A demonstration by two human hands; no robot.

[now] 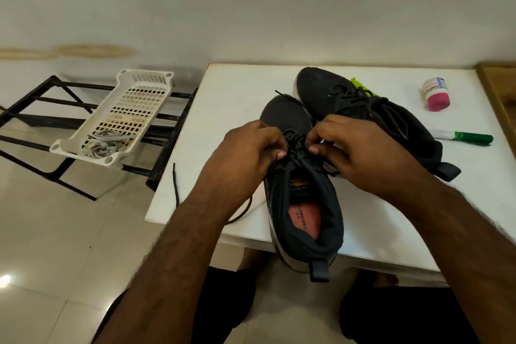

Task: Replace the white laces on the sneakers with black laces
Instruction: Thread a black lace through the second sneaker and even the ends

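The near sneaker [301, 190] points heel-first at the camera, long axis running away; both hands, left hand [251, 148] and right hand [357, 148], pinch its black lace [296, 145] (equally near) mid-tongue.

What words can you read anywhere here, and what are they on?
"MEMORYT", cut off at the edge: on the red insole inside the near sneaker.
Yellow tongue label of that sneaker: print too blurred to read.
Pink-capped jar on the table: label too small to read.
Green marker: no readable text.
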